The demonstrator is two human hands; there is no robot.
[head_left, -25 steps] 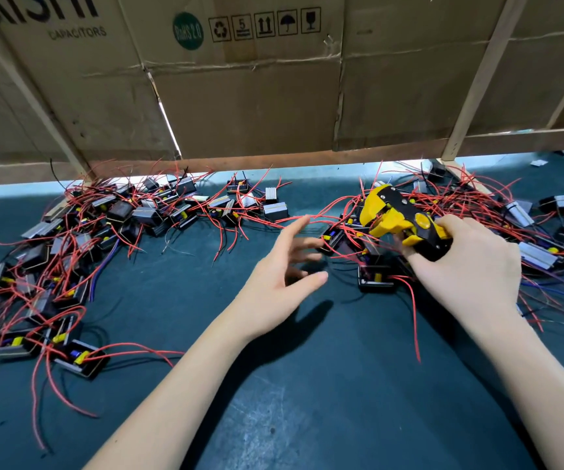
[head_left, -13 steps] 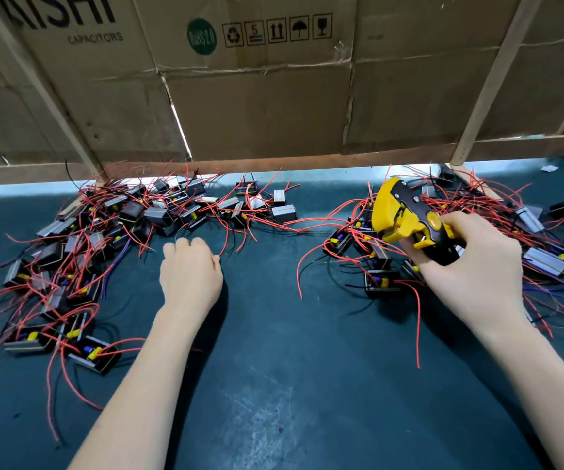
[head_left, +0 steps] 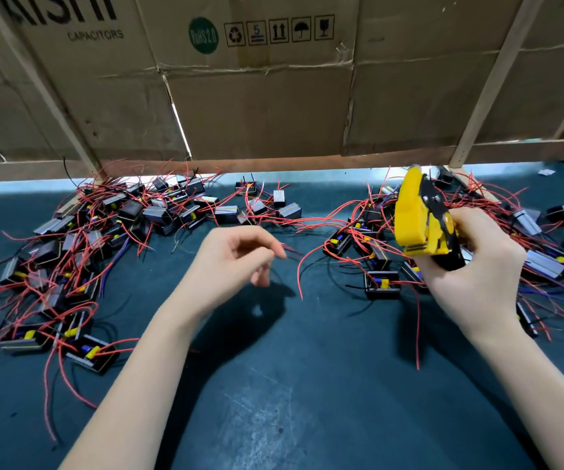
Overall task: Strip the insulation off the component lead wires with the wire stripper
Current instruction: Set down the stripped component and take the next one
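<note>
My right hand (head_left: pixel 470 273) grips the stripper (head_left: pixel 421 220) by its handles, fingers curled round them, with the yellow head pointing up and left. The tool is raised above the mat (head_left: pixel 290 385) and sits over the right pile (head_left: pixel 528 239) of components. Nothing shows between the tool's front edges, though the view of them is partly blocked by the yellow body, so I cannot tell for certain.

My left hand (head_left: pixel 229 262) hovers above the mat, centre frame, palm turned toward me. Its fingers are loosely curled and a little apart; the thumb and forefinger tips come close together. Motion blur at the fingertips makes it unclear whether they pinch anything; no wire is visibly held. A loose red lead (head_left: pixel 302 266) curves just right of that hand, apart from it, and runs back into the right pile.

The left pile (head_left: pixel 80 245) lies well apart from the right pile. Each pile consists of small black boxes with red leads tangled across them; a few blue and black wires show among them. One box (head_left: pixel 383 284) sits at the near edge of the right pile, below the stripper.

Cardboard (head_left: pixel 256 96) with printed handling symbols stands along the far edge of the mat.
</note>
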